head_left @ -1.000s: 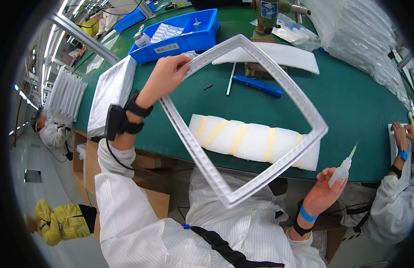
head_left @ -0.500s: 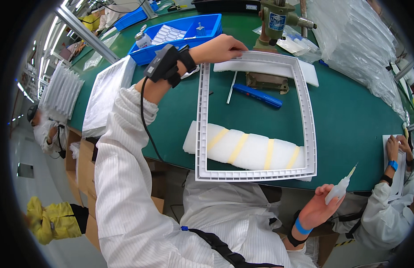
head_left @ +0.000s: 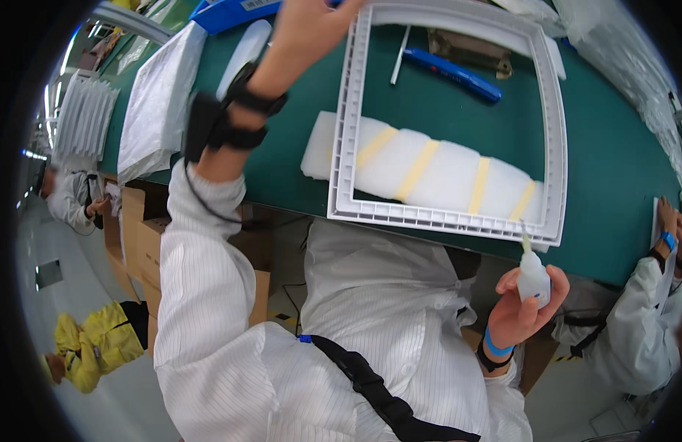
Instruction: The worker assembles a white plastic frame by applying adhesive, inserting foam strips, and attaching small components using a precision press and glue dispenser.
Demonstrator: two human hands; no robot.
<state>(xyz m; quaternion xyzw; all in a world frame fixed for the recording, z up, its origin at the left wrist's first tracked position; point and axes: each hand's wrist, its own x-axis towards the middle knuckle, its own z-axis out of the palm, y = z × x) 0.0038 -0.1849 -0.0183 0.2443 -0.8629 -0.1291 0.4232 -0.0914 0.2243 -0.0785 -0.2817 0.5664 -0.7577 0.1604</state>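
Observation:
A white rectangular plastic frame with a ribbed edge lies over a white foam pad banded with yellow tape strips. My left hand is at the frame's far left corner, a finger reaching to its edge; the other fingers are blurred or cut off by the picture's top. Below the near right corner, my right hand is closed round a small translucent squeeze bottle. The bottle stands almost upright, its thin needle tip pointing up at the frame's near edge. Whether the tip touches the frame, I cannot tell.
Inside the frame's opening lie a blue pen-like tool and a thin white rod. A blue bin stands far left, near a white wrapped stack. Clear plastic bags lie at right. A co-worker's hands work at the right edge.
My right hand has brought the bottle left and up to the frame's near right corner. My left hand has shifted left along the far edge. The view has moved, so the table appears higher.

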